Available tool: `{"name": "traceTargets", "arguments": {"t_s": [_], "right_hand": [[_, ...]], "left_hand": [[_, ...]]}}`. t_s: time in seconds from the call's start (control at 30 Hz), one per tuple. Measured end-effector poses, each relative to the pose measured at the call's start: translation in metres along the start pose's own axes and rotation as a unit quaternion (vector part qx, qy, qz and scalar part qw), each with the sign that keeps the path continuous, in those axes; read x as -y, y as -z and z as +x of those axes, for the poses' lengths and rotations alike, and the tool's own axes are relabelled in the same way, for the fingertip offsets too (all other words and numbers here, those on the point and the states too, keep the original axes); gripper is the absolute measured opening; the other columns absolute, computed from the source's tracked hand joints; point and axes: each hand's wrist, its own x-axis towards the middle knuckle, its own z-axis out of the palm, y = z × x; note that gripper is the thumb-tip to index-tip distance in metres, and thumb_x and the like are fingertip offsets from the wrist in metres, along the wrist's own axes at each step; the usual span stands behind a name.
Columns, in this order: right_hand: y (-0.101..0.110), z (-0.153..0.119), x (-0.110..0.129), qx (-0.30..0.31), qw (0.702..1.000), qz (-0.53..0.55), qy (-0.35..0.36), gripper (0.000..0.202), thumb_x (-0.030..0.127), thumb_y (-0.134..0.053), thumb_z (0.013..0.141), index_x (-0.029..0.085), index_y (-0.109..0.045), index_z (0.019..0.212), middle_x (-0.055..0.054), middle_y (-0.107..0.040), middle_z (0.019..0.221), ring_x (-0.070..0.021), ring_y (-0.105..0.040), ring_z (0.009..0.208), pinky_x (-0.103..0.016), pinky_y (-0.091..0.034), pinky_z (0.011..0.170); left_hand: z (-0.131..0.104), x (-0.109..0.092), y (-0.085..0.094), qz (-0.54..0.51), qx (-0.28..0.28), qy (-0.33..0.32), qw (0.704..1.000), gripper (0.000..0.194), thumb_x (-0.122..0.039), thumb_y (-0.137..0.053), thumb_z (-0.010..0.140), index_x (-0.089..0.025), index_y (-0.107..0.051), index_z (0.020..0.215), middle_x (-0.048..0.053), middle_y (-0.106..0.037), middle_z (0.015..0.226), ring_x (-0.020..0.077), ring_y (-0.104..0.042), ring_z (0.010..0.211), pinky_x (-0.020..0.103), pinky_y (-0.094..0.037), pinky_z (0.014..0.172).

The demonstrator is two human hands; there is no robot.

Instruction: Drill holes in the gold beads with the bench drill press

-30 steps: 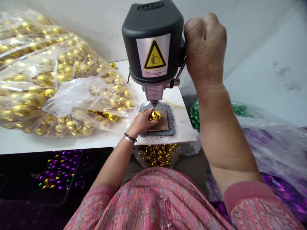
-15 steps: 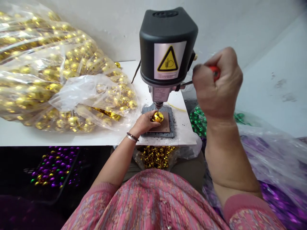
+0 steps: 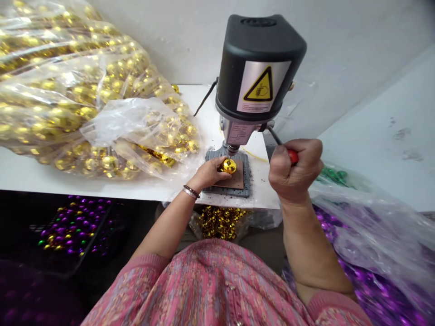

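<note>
A shiny gold ball (image 3: 229, 166) rests on a brown board (image 3: 234, 180) over the grey base plate of a black drill press (image 3: 261, 45). My left hand (image 3: 211, 173) grips the ball between thumb and fingers from its left side. The drill's thin bit meets the top of the ball; whether it has entered cannot be made out. My right hand (image 3: 295, 170) is closed round the red knob (image 3: 292, 157) of the press's lever, right of the drill head. The lever slants down toward that hand.
A large clear bag of gold balls (image 3: 115, 77) covers the left of the white table (image 3: 84, 186). Gold pieces (image 3: 222, 222) lie in a bag below the front edge. Bags with purple (image 3: 380, 290) and green (image 3: 331, 175) shiny things stand at right. Purple beads (image 3: 73, 231) show lower left.
My right hand has moved down with the red knob, and the lever now slants downward. My left hand still holds the gold ball. The view has shifted, so the drill head appears further right.
</note>
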Motion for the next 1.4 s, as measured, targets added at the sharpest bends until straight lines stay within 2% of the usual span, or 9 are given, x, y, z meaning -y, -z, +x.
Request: {"name": "traceTargets", "arguments": {"t_s": [0.3, 0.63, 0.87, 0.97, 1.1, 1.17, 1.27, 1.33, 1.4], "right_hand": [[-0.009, -0.013, -0.001, -0.065, 0.997, 0.007, 0.04, 0.009, 0.027, -0.05, 0.095, 0.022, -0.054, 0.088, 0.0, -0.055, 0.072, -0.0107, -0.051, 0.063, -0.026, -0.04, 0.06], [-0.021, -0.025, 0.0, -0.093, 0.993, 0.065, 0.029, 0.014, 0.028, -0.05, 0.094, 0.019, -0.047, 0.083, 0.002, -0.048, 0.069, -0.0086, -0.045, 0.062, -0.024, -0.039, 0.06], [-0.012, 0.032, 0.01, -0.086, 0.993, 0.065, -0.057, 0.023, 0.033, -0.048, 0.096, 0.018, -0.046, 0.078, 0.002, -0.042, 0.07, -0.0065, -0.041, 0.065, -0.022, -0.039, 0.064], [-0.01, 0.05, 0.013, -0.069, 0.99, 0.073, -0.098, 0.025, 0.036, -0.048, 0.093, 0.018, -0.043, 0.076, 0.002, -0.039, 0.068, -0.0061, -0.037, 0.065, -0.022, -0.038, 0.064], [-0.009, 0.05, 0.014, -0.067, 0.988, 0.085, -0.107, 0.025, 0.037, -0.05, 0.091, 0.018, -0.044, 0.076, 0.002, -0.044, 0.069, -0.0055, -0.039, 0.066, -0.023, -0.038, 0.065], [-0.01, 0.047, 0.013, -0.07, 0.988, 0.089, -0.105, 0.025, 0.038, -0.051, 0.09, 0.018, -0.044, 0.075, 0.002, -0.045, 0.069, -0.0056, -0.041, 0.065, -0.024, -0.037, 0.065], [-0.012, 0.043, 0.009, -0.079, 0.986, 0.098, -0.105, 0.027, 0.04, -0.052, 0.089, 0.018, -0.043, 0.075, 0.002, -0.043, 0.069, -0.0058, -0.041, 0.064, -0.026, -0.035, 0.066], [-0.013, 0.042, 0.008, -0.084, 0.986, 0.099, -0.104, 0.029, 0.042, -0.052, 0.088, 0.018, -0.042, 0.075, 0.002, -0.043, 0.07, -0.0056, -0.041, 0.064, -0.026, -0.035, 0.067], [-0.013, 0.041, 0.007, -0.083, 0.986, 0.1, -0.104, 0.028, 0.042, -0.052, 0.088, 0.018, -0.043, 0.076, 0.002, -0.044, 0.071, -0.0049, -0.04, 0.062, -0.025, -0.035, 0.066]], "left_hand": [[0.0, 0.001, 0.0, 0.019, -0.017, -0.02, 0.999, 0.06, -0.024, -0.086, 0.075, -0.023, -0.069, 0.133, 0.008, -0.07, 0.128, 0.0301, -0.065, 0.124, 0.046, -0.049, 0.114], [0.002, 0.005, -0.001, -0.002, -0.007, -0.011, 1.0, 0.065, -0.025, -0.085, 0.076, -0.019, -0.066, 0.138, 0.011, -0.071, 0.131, 0.0293, -0.066, 0.124, 0.044, -0.051, 0.112], [-0.005, 0.006, -0.007, -0.097, 0.0, -0.014, 0.995, 0.066, -0.017, -0.078, 0.073, -0.019, -0.062, 0.137, 0.008, -0.074, 0.126, 0.0245, -0.07, 0.114, 0.042, -0.054, 0.106], [-0.021, 0.007, -0.001, -0.078, 0.005, -0.066, 0.995, 0.064, -0.014, -0.073, 0.071, -0.016, -0.063, 0.134, 0.011, -0.073, 0.126, 0.0256, -0.068, 0.115, 0.043, -0.054, 0.107], [-0.055, 0.02, 0.015, -0.039, 0.011, -0.136, 0.99, 0.068, -0.011, -0.068, 0.066, -0.019, -0.066, 0.134, 0.013, -0.066, 0.142, 0.0295, -0.061, 0.13, 0.046, -0.049, 0.113], [-0.07, 0.031, 0.025, -0.048, -0.027, -0.116, 0.992, 0.06, -0.011, -0.063, 0.071, -0.022, -0.069, 0.129, 0.011, -0.067, 0.141, 0.0267, -0.064, 0.125, 0.043, -0.053, 0.108], [-0.079, 0.046, 0.044, 0.019, -0.162, -0.004, 0.987, 0.038, -0.011, -0.053, 0.082, -0.021, -0.076, 0.111, 0.01, -0.076, 0.117, 0.0248, -0.069, 0.109, 0.043, -0.055, 0.103], [-0.076, 0.053, 0.058, 0.127, -0.252, 0.076, 0.956, 0.032, -0.011, -0.052, 0.085, -0.018, -0.076, 0.105, 0.014, -0.075, 0.116, 0.0302, -0.067, 0.116, 0.047, -0.049, 0.109], [-0.068, 0.057, 0.072, 0.217, -0.292, 0.139, 0.921, 0.034, -0.013, -0.055, 0.086, -0.014, -0.074, 0.114, 0.021, -0.071, 0.127, 0.0377, -0.061, 0.127, 0.052, -0.043, 0.114]]}}
